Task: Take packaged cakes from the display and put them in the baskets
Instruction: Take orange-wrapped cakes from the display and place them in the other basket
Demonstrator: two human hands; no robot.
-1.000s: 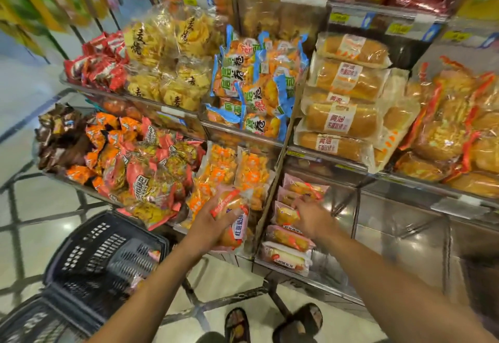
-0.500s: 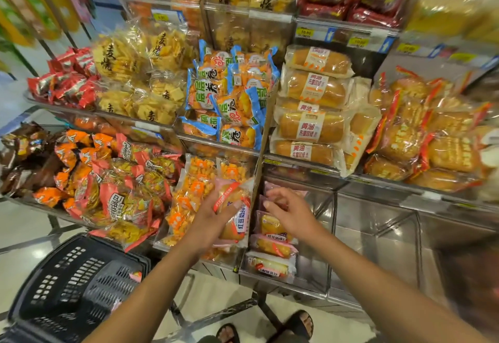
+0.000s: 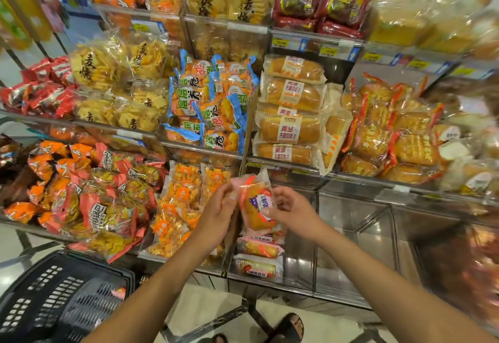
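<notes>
Head view: left hand (image 3: 219,214) and right hand (image 3: 293,211), fingers curled, grip opposite edges of one cake (image 3: 253,209); oblong golden loaf in glossy clear-and-pink film, near centre toward 6 o'clock, before the steel bin (image 3: 351,234); perforated black plastic basket (image 3: 54,302) at 7 o'clock.

right hand (image 3: 290,211) | raised from bin (image 3: 299,256), pinching cake packet (image 3: 252,207) | left hand (image 3: 218,216) gripping too

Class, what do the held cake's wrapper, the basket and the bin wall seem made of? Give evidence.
Wrapper: thin glossy plastic film; cake shows through. Basket: matt black plastic, probably moulded; slotted walls. Bin wall: likely clear acrylic; transparent, reflective.
</notes>
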